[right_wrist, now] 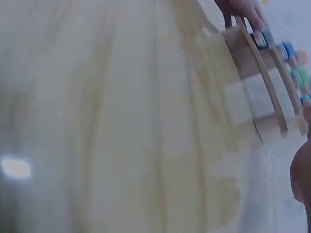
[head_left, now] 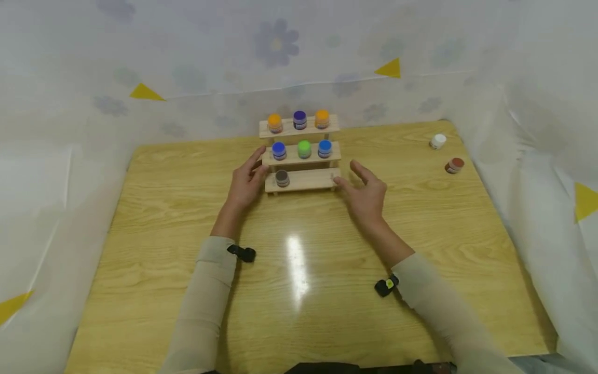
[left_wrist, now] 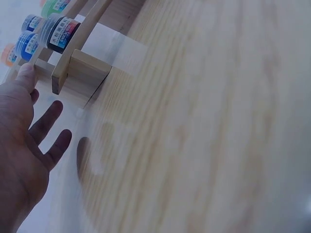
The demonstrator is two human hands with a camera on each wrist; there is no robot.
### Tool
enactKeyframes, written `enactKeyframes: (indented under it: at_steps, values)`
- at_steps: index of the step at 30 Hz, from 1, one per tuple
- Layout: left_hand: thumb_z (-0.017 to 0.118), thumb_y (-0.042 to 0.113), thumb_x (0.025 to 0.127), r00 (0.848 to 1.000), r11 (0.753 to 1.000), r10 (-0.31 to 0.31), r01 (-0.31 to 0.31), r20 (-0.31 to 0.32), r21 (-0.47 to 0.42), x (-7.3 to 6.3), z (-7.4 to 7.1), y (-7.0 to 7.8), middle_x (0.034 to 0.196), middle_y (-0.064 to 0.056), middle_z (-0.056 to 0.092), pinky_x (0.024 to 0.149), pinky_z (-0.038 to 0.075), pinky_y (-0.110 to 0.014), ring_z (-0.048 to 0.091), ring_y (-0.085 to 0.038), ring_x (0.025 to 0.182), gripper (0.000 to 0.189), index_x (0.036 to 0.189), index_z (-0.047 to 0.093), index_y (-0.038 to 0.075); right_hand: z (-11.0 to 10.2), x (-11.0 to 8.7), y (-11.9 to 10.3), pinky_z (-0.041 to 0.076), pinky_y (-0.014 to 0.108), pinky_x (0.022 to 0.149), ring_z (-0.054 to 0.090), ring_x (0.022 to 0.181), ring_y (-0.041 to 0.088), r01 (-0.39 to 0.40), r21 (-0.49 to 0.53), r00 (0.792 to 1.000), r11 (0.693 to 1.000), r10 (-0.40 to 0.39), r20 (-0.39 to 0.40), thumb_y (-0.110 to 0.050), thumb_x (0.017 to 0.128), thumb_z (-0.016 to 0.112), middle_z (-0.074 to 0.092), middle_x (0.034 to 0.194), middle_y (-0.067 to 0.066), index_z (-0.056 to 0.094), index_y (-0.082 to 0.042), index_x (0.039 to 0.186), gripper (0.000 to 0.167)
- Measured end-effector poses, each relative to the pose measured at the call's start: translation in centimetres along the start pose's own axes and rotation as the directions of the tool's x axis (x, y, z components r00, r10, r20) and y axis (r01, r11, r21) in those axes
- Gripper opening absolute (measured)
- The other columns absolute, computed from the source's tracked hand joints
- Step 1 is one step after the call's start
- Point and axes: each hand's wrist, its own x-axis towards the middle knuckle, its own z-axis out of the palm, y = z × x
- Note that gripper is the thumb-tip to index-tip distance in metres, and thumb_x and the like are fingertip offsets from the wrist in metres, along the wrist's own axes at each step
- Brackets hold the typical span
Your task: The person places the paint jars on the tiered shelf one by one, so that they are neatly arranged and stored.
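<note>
A three-tier wooden rack [head_left: 308, 180] stands at the back middle of the table, holding small paint jars. On its top tier sit an orange jar [head_left: 275, 124], a purple jar [head_left: 300, 121] and another orange jar [head_left: 322, 120]. Blue [head_left: 279, 151], green [head_left: 304, 150] and lighter blue jars [head_left: 324, 149] line the middle tier. One black jar [left_wrist: 63, 35] is at the left of the bottom tier. My left hand [head_left: 245, 184] is at the rack's left end, thumb against a shelf end, other fingers extended. Beside the right end, my right hand [head_left: 369, 197] has thumb and forefinger spread, thumb-tip at the bottom shelf's corner.
At the table's back right are a white jar [head_left: 437, 142] and a reddish-brown jar [head_left: 454, 165], apart from the rack. Pale flowered sheeting [head_left: 224, 62] with yellow triangles encloses the back and sides. Light glares off the wooden tabletop [head_left: 163, 234] in front.
</note>
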Motion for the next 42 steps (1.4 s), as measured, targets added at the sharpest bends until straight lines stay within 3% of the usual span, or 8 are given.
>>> enactKeyframes:
  at_steps: [7,13,24,26,31,34,37,42]
  values:
    - [0.057,0.029,0.111,1.000,1.000,0.001,-0.001,0.010,-0.003,0.1,0.1,0.1,0.165,-0.003,0.044,0.117,0.047,-0.050,0.053,-0.036,0.143,0.054,0.163,0.044,0.023,-5.7,1.7,1.2,0.040,0.028,0.121,0.046,0.149,0.013,-0.172,-0.037,0.982,0.984,0.168,-0.090,-0.037,0.089,0.087,0.051,0.159,0.003,0.052,-0.010,0.155,0.079]
    - [0.056,0.032,0.111,1.000,1.000,-0.002,0.002,-0.001,0.021,-0.1,-0.1,-0.2,0.165,-0.003,0.045,0.117,0.047,-0.050,0.053,-0.035,0.144,0.055,0.164,0.043,0.025,-10.9,3.3,2.4,0.032,0.018,0.122,0.037,0.153,0.007,-0.308,0.065,0.921,0.949,0.315,-0.231,-0.031,0.089,0.086,0.043,0.165,-0.004,0.046,-0.016,0.159,0.082]
    - [0.057,0.029,0.111,0.999,0.999,0.043,-0.043,-0.006,0.023,-0.2,-0.2,-0.2,0.165,-0.004,0.045,0.115,0.049,-0.050,0.055,-0.038,0.141,0.053,0.163,0.044,0.027,-17.8,5.5,5.6,0.038,0.015,0.116,0.050,0.143,0.007,-0.264,-0.041,0.829,0.964,0.205,-0.520,-0.013,0.089,0.087,0.057,0.154,0.007,0.059,-0.008,0.150,0.067]
    - [0.057,0.029,0.111,0.999,0.999,0.041,-0.041,-0.003,0.021,-0.2,-0.2,-0.1,0.165,-0.004,0.045,0.115,0.049,-0.050,0.055,-0.038,0.141,0.054,0.163,0.044,0.027,-18.5,6.1,6.0,0.045,0.013,0.108,0.053,0.139,0.006,-0.261,0.076,0.815,0.962,0.262,-0.517,-0.004,0.088,0.086,0.054,0.156,0.003,0.059,-0.010,0.149,0.067]
    - [0.057,0.029,0.111,0.999,0.999,0.035,-0.035,-0.005,0.014,-0.2,-0.2,0.0,0.165,-0.005,0.045,0.115,0.049,-0.051,0.055,-0.039,0.141,0.054,0.163,0.044,0.025,-19.5,7.8,7.1,0.057,0.018,0.081,0.064,0.108,0.018,-0.139,0.339,0.847,0.931,0.289,-0.446,0.015,0.088,0.075,0.070,0.118,0.015,0.067,0.005,0.130,0.044]
    - [0.056,0.029,0.111,0.999,0.999,0.035,-0.035,-0.001,0.011,-0.2,-0.2,0.1,0.166,-0.006,0.043,0.116,0.048,-0.051,0.055,-0.039,0.141,0.054,0.163,0.044,0.022,-20.0,8.2,7.7,0.058,0.019,0.086,0.067,0.105,0.014,-0.174,0.127,0.867,0.977,0.213,-0.451,0.002,0.094,0.076,0.073,0.112,0.011,0.066,0.001,0.139,0.045]
    - [0.056,0.030,0.111,0.999,0.999,0.038,-0.038,0.002,0.016,-0.2,-0.2,0.1,0.166,-0.006,0.043,0.116,0.048,-0.051,0.055,-0.039,0.141,0.054,0.163,0.044,0.019,-20.2,8.3,8.0,0.052,0.017,0.100,0.068,0.109,0.004,-0.222,-0.162,0.870,0.961,0.120,-0.479,-0.015,0.096,0.080,0.076,0.120,0.004,0.069,-0.004,0.139,0.046]
    - [0.056,0.030,0.111,0.999,0.999,0.038,-0.038,0.004,0.023,-0.1,-0.3,0.1,0.166,-0.007,0.043,0.115,0.049,-0.051,0.055,-0.038,0.141,0.055,0.163,0.043,0.018,-20.1,8.4,8.0,0.055,0.020,0.100,0.071,0.109,0.008,-0.216,-0.058,0.855,0.975,0.160,-0.494,-0.014,0.091,0.084,0.078,0.117,0.005,0.072,-0.005,0.134,0.046]
